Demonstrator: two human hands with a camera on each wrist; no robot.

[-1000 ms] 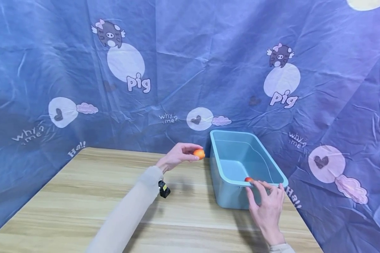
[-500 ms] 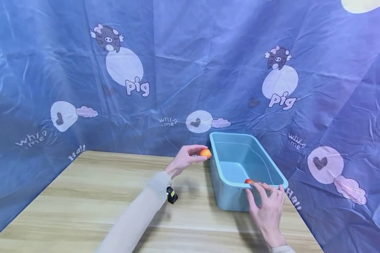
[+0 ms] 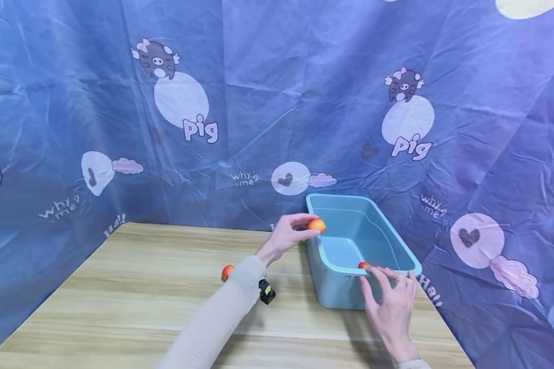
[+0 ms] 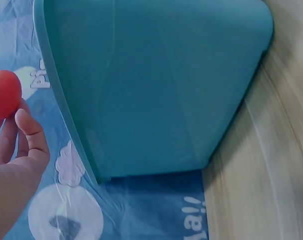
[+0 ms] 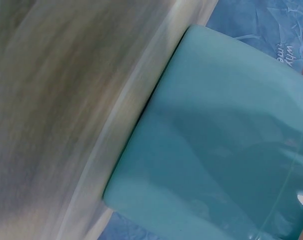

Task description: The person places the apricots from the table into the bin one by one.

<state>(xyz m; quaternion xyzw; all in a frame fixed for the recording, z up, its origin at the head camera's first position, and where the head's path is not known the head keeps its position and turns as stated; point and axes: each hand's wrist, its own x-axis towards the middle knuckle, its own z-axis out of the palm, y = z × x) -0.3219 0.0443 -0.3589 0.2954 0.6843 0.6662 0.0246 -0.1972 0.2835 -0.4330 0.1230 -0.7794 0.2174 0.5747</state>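
Observation:
My left hand [image 3: 288, 234] pinches a small orange-red round fruit [image 3: 317, 225] between thumb and fingertips, at the left rim of the blue-green plastic tub [image 3: 320, 251]. In the left wrist view the fruit [image 4: 6, 94] looks red and smooth, high beside the tub [image 4: 156, 90]. My right hand [image 3: 392, 307] grips the tub's near rim, fingers over the edge and thumb outside. Just past that rim, by the fingertips, part of another red fruit [image 3: 364, 265] shows; whether it lies on the floor of the tub cannot be told.
One more orange-red fruit [image 3: 228, 272] lies on the wooden table [image 3: 134, 287], partly behind the left sleeve [image 3: 226, 312]. A black wrist camera [image 3: 266, 291] hangs below that sleeve. A blue printed cloth [image 3: 258, 102] rises behind the table and tub.
My left hand has carried its fruit rightward to the tub's left rim. The fruit on the table has come into view from behind the left arm. My right hand stays on the rim.

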